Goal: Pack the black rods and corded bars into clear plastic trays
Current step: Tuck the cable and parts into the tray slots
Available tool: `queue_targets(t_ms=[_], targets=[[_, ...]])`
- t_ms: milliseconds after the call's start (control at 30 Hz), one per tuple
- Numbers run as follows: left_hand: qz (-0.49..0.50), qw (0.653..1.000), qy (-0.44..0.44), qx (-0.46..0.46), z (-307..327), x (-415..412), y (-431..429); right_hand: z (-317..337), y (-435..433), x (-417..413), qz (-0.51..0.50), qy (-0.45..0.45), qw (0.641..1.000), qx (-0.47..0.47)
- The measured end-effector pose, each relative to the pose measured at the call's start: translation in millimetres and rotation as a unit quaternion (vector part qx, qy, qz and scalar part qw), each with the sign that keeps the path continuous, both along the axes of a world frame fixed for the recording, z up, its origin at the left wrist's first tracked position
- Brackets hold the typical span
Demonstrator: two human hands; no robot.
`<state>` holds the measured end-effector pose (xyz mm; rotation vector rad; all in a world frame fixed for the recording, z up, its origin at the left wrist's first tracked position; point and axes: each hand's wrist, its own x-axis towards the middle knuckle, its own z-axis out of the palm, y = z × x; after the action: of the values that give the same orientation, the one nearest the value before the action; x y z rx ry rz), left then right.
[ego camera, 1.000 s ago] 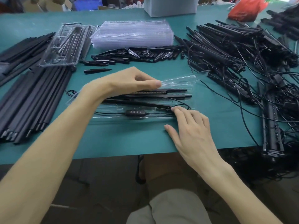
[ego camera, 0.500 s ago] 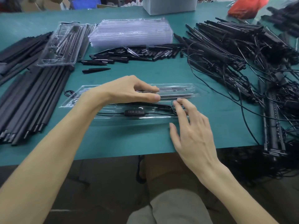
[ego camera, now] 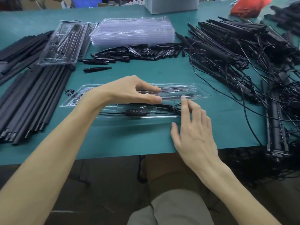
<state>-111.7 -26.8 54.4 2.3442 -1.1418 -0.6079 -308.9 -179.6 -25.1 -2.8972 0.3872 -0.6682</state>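
Now left hand (ego camera: 129, 91) holds the clear tray (ego camera: 201, 95), right hand (ego camera: 193, 132) touching it.

The left hand (ego camera: 129, 92) hides part of the clear tray (ego camera: 200, 94).
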Motion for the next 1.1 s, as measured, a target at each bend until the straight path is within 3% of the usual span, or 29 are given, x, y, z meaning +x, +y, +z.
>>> queue_targets(t_ms=[867, 1100], targets=[[-0.003, 1.000, -0.012, -0.007, -7.2, -4.5, 1.5, 7.2, 1.6, 6.4, -0.031, 0.098, 0.995, 0.005], [0.002, 0.999, -0.018, -0.032, -14.0, -8.6, 3.4, 5.5, 2.2, 4.8, -0.027, 0.061, 0.998, 0.004]])
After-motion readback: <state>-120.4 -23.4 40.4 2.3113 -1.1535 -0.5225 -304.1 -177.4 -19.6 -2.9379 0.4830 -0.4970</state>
